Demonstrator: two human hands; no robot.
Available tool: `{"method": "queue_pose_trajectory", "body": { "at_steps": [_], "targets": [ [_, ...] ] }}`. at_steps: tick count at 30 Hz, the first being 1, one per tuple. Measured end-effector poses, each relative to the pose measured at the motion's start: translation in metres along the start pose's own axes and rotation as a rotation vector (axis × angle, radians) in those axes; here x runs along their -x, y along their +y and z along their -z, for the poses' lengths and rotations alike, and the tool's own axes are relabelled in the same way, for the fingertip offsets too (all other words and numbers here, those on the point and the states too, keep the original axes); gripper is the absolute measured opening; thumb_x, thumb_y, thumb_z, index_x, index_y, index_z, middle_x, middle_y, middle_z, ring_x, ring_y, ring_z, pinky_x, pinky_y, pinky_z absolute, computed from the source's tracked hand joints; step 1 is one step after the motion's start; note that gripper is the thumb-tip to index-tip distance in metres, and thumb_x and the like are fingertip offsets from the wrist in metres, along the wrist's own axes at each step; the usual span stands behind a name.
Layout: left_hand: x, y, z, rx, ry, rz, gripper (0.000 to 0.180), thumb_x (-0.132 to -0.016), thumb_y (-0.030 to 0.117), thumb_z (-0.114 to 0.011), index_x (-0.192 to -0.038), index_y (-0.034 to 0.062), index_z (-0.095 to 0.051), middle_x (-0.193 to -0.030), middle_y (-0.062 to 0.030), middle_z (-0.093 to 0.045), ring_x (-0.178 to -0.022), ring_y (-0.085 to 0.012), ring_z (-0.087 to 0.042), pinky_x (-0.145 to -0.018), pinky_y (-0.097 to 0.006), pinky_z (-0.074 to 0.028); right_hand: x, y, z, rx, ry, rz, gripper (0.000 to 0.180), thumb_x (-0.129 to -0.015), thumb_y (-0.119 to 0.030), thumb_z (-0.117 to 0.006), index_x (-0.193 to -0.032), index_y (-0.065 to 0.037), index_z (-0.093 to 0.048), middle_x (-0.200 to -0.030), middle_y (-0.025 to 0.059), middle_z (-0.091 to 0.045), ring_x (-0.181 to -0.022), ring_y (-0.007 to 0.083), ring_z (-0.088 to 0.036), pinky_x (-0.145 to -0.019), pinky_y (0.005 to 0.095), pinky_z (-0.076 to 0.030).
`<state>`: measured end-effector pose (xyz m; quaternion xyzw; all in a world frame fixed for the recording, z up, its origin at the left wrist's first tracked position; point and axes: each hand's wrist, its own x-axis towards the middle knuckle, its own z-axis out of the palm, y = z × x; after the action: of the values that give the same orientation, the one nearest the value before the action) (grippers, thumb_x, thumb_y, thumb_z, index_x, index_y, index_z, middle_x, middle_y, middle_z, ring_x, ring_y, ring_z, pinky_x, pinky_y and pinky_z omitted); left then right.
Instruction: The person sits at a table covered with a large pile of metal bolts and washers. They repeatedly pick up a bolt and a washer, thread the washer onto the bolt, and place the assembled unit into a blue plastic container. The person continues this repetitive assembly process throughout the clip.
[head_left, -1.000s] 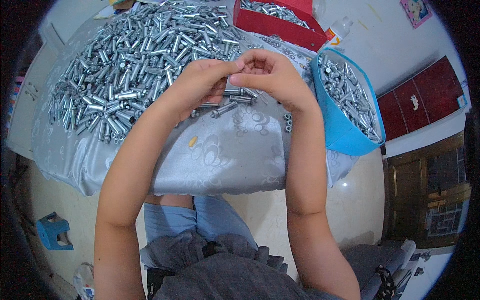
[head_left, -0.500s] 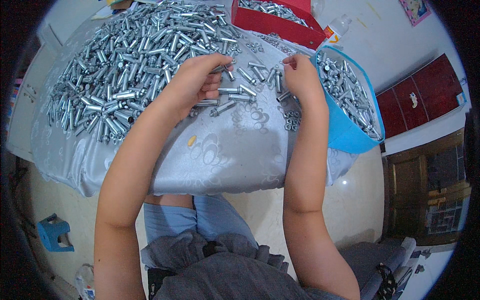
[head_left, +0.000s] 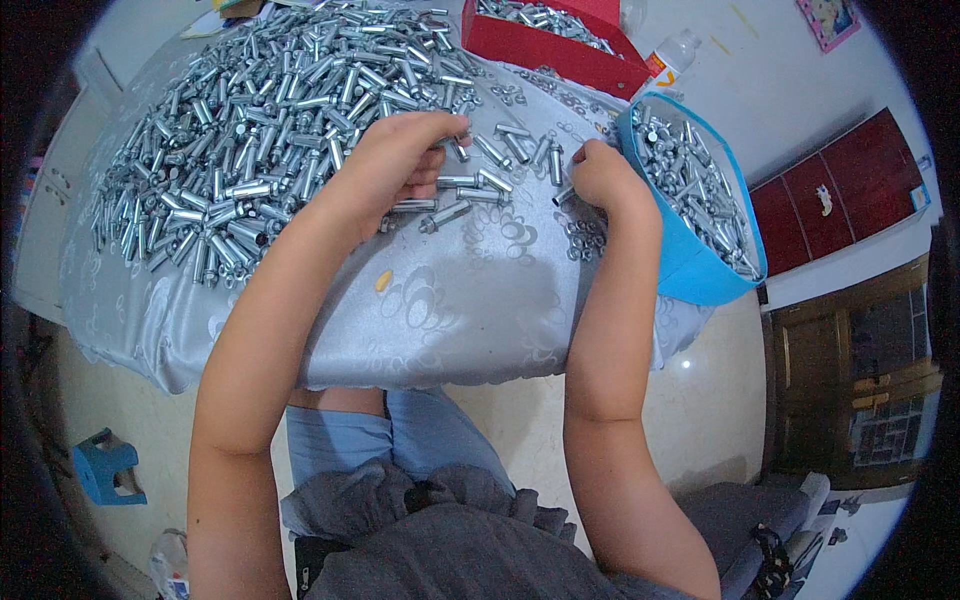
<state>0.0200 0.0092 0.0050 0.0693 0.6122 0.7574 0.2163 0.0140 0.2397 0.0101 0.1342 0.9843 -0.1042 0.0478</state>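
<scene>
A big heap of silvery metal expansion bolts (head_left: 270,130) covers the left and far part of the table. My left hand (head_left: 405,165) is at the heap's right edge, fingers curled under and thumb reaching to the right. One bolt shows by its thumb tip; whether the hand grips it is hidden. Several loose bolts (head_left: 490,150) lie between my hands. My right hand (head_left: 607,178) is closed beside the blue bin (head_left: 705,265), its fingertips pinched together, and what they hold is hidden. A bolt (head_left: 564,196) lies just below its fingers.
Bolts fill the blue bin at the right. A red box (head_left: 560,50) with more bolts stands at the back, near a white bottle (head_left: 675,55). Small nuts (head_left: 585,240) lie near my right forearm. A yellowish piece (head_left: 383,281) rests on the silvery tablecloth (head_left: 450,330).
My right hand has drawn back a little toward me, and its fingers have closed in further. My left hand has hardly moved.
</scene>
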Motion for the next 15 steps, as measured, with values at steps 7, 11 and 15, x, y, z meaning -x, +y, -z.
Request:
{"method": "queue_pose_trajectory", "body": {
  "at_steps": [7, 11, 15],
  "targets": [
    [0.0004, 0.0004, 0.0009, 0.017, -0.020, 0.010, 0.022, -0.079, 0.028, -0.054, -0.076, 0.0064, -0.058, -0.052, 0.0084, -0.029, -0.045, -0.0041, -0.027, -0.043, -0.020, -0.024, 0.0001, 0.0024, -0.0049, 0.061, -0.043, -0.004, 0.037, -0.074, -0.008, -0.042, -0.108, 0.004, -0.051, -0.110, 0.0291, -0.049, -0.104, 0.0407, -0.048, -0.090, 0.0420, -0.038],
    [0.0004, 0.0010, -0.0011, -0.007, -0.016, 0.016, 0.021, -0.079, 0.030, -0.055, -0.072, 0.0097, -0.052, -0.052, 0.0082, -0.027, -0.045, -0.0043, -0.025, -0.043, -0.021, -0.022, 0.0023, 0.0019, -0.0026, 0.049, -0.071, 0.010, 0.035, -0.074, -0.007, -0.044, -0.106, 0.004, -0.052, -0.109, 0.0284, -0.050, -0.103, 0.0393, -0.049, -0.089, 0.0418, -0.039],
    [-0.0001, 0.0001, -0.0015, 0.000, -0.014, 0.014, 0.022, -0.080, 0.031, -0.055, -0.070, 0.0112, -0.049, -0.052, 0.0082, -0.026, -0.045, -0.0041, -0.023, -0.042, -0.021, -0.021, 0.0014, 0.0046, -0.0049, 0.046, -0.005, 0.016, 0.024, -0.070, -0.006, -0.052, -0.092, -0.002, -0.059, -0.098, 0.0192, -0.058, -0.093, 0.0304, -0.056, -0.080, 0.0343, -0.043]
  ]
}}
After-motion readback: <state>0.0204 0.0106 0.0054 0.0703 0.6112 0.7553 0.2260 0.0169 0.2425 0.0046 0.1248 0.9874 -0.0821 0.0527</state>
